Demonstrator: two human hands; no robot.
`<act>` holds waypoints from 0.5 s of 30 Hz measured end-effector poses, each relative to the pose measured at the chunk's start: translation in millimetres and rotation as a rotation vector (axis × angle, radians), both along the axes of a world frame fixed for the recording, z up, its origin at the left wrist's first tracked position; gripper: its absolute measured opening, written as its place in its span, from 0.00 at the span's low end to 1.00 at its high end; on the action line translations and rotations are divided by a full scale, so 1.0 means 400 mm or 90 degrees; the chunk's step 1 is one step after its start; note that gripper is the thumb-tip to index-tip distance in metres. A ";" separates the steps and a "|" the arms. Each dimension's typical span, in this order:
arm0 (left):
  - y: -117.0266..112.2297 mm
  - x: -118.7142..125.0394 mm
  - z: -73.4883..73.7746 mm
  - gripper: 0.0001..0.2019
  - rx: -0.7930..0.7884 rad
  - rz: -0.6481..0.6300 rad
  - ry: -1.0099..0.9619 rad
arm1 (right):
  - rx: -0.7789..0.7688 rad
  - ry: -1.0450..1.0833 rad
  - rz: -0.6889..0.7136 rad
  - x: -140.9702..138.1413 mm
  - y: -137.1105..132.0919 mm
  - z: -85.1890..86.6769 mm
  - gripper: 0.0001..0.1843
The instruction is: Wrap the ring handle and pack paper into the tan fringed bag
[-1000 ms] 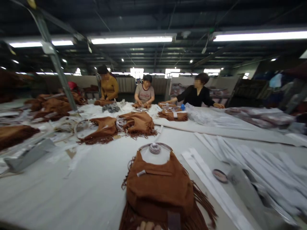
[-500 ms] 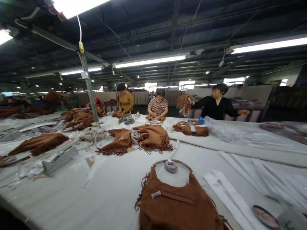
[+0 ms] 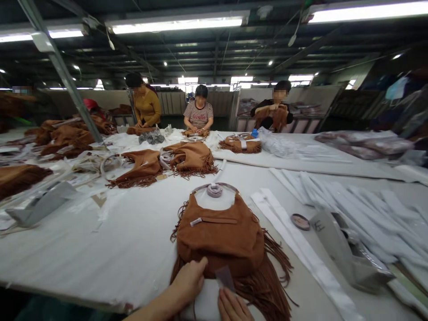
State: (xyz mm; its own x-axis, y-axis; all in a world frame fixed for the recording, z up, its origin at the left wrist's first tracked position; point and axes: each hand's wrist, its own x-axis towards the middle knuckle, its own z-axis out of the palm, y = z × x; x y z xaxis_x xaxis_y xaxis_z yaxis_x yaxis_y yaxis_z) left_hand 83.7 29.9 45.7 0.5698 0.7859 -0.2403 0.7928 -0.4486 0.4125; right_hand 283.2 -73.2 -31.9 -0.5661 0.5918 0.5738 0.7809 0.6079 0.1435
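A brown suede handbag point(image 3: 219, 240) with long fringe lies on the white table in front of me. Its curved strap points away from me, and a coiled wrapped piece point(image 3: 214, 190) sits inside the strap's loop. A zip with a wrapped pull crosses the bag's upper part. My left hand point(image 3: 190, 280) is curled at the bag's lower edge, thumb side against the suede. Lower right of it, my right hand point(image 3: 234, 306) has its fingers pressed together at the base of a small clear plastic piece point(image 3: 225, 278). Its thumb is hidden.
Right of the bag lie white strips point(image 3: 301, 240), a round dish point(image 3: 300, 221) and a grey box point(image 3: 351, 254). Further off are brown fringed bags point(image 3: 190, 156) and clear plastic wrap point(image 3: 281, 145). Several co-workers sit or stand across the table. A metal post point(image 3: 67, 76) rises at left.
My view has tilted down and turned right. Both my hands have come into view at the handbag's lower edge. The co-worker in black has drawn a brown bag in front of the chest.
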 end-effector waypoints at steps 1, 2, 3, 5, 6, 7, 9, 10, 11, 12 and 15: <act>0.006 -0.006 -0.001 0.16 -0.015 0.018 -0.051 | 0.006 0.008 0.010 -0.004 0.004 0.006 0.21; 0.011 -0.009 -0.001 0.14 -0.029 0.040 -0.091 | 0.010 0.016 0.021 -0.009 0.007 0.010 0.21; 0.016 -0.009 0.001 0.13 -0.040 0.057 -0.125 | 0.009 0.023 0.030 -0.015 0.009 0.012 0.20; 0.023 -0.005 0.014 0.12 -0.052 0.078 -0.173 | -0.012 0.029 0.040 -0.020 0.007 0.012 0.21; 0.025 -0.001 0.024 0.12 -0.054 0.084 -0.192 | -0.028 0.030 0.041 -0.020 0.004 0.010 0.21; 0.027 0.002 0.035 0.11 -0.057 0.089 -0.209 | -0.045 0.026 0.043 -0.017 -0.002 0.006 0.22; 0.030 0.006 0.060 0.11 -0.068 0.094 -0.235 | -0.073 0.021 0.028 -0.009 -0.016 -0.004 0.24; 0.032 0.006 0.071 0.11 -0.074 0.096 -0.244 | -0.083 0.027 0.005 -0.005 -0.024 -0.011 0.25; 0.033 0.006 0.080 0.11 -0.080 0.096 -0.251 | -0.089 0.036 -0.025 -0.002 -0.030 -0.016 0.26; 0.035 0.006 0.087 0.11 -0.084 0.097 -0.256 | -0.095 0.047 -0.059 0.000 -0.036 -0.021 0.27; 0.038 0.004 0.098 0.11 -0.091 0.101 -0.262 | -0.074 0.043 -0.109 0.000 -0.042 -0.017 0.26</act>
State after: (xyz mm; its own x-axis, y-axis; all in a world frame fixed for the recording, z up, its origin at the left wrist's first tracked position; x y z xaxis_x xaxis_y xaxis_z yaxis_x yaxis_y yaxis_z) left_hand 85.3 45.2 85.0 0.5160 0.8463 -0.1322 0.6045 -0.2504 0.7562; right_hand 283.4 -90.0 -38.8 -0.4133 0.7405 0.5300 0.8801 0.4743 0.0237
